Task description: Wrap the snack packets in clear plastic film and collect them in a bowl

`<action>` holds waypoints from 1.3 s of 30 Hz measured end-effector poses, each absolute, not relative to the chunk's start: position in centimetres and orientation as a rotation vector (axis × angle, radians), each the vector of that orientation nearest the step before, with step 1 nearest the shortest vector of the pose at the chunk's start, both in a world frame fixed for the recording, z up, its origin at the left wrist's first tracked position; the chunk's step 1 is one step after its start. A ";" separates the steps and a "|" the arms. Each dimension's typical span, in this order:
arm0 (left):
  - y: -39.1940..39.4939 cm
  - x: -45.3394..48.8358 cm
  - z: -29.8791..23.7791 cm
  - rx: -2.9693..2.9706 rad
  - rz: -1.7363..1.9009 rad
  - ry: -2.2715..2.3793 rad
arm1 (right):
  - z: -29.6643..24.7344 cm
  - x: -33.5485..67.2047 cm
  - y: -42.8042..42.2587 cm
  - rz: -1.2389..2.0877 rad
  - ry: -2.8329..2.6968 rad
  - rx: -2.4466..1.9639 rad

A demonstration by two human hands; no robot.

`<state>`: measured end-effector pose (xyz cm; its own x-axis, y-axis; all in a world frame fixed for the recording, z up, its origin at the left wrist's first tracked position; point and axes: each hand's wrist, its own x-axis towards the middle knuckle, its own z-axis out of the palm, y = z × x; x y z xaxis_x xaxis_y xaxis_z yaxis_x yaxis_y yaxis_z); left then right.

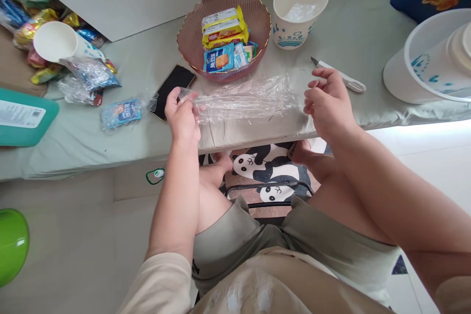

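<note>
A clear plastic bag (246, 100) stretches crumpled across the front of the covered table. My left hand (184, 113) pinches its left end, just over a black phone (172, 91). Beyond the bag's right end is my right hand (327, 100), fingers curled with the tips close together; whether anything thin is between them I cannot make out. A white utility knife (344, 77) with its blade out lies just behind that hand. Behind the bag, a pink ribbed bowl (187, 41) holds yellow snack packs (225, 27) and blue snack packets (219, 59).
A paper cup (292, 37) with clear plastic inside stands right of the bowl. A white bucket (395, 73) holding cups is at the far right. Leftward are a wrapped blue packet (123, 113), a tipped cup (55, 41), candy wrappers and a teal container (27, 130).
</note>
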<state>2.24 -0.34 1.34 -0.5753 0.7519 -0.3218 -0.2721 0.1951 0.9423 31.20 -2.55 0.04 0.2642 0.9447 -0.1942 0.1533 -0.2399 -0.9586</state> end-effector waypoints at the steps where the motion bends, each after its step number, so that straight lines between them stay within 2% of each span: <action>1: -0.3 2.3 1.5 0.458 1.509 1.629 | 0.3 31.1 -2.6 1.000 -1.067 -1.649; 6: -0.5 2.3 2.1 0.441 1.460 1.652 | 1.5 30.7 -2.6 0.688 -1.345 -1.668; 12: -1.3 2.2 2.9 0.481 1.434 1.642 | 0.3 29.4 -1.0 0.637 -1.650 -1.628; 18: -3.2 1.5 4.8 0.545 1.491 1.355 | 1.0 28.7 0.3 0.572 -1.796 -1.569; 23: -4.7 0.9 5.7 0.501 1.437 1.004 | 3.4 26.9 -0.1 0.962 -1.672 -1.348; 29: -3.8 2.2 5.6 0.530 1.343 1.091 | 4.8 25.6 -1.5 1.774 -1.688 -0.868; 33: -2.6 2.2 4.4 0.660 1.342 1.334 | 4.6 26.4 -2.7 1.949 -1.883 -1.057; 39: -2.0 1.0 3.2 0.636 1.283 1.380 | 3.6 29.0 -3.5 2.035 -1.882 -1.375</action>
<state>1.00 -2.02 3.21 -0.2622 0.9015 -0.3444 -0.2779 0.2712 0.9215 29.05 -3.50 3.58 -0.6043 0.5713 -0.5554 0.5089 -0.2596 -0.8207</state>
